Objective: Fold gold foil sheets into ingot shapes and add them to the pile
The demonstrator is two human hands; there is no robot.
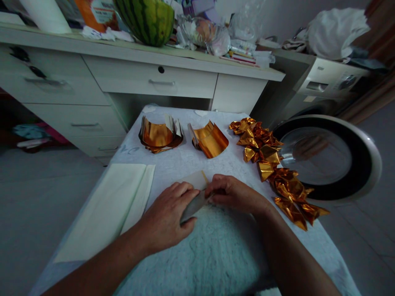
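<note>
A pale sheet of paper with a narrow gold strip near its far edge curves between my two hands, low over the near part of the covered table. My left hand is closed on its left side, thumb nearest me. At the sheet's right side, the fingers of my right hand pinch the edge. Beyond them lie two curled stacks of gold foil paper, the left stack and the right stack. Folded gold foil pieces run in a crumpled row along the table's right side.
White paper sheets lie at the left of the cloth-covered table. Behind stands a drawer desk bearing a watermelon and plastic bags. The open round door of a washing machine adjoins the table's right edge.
</note>
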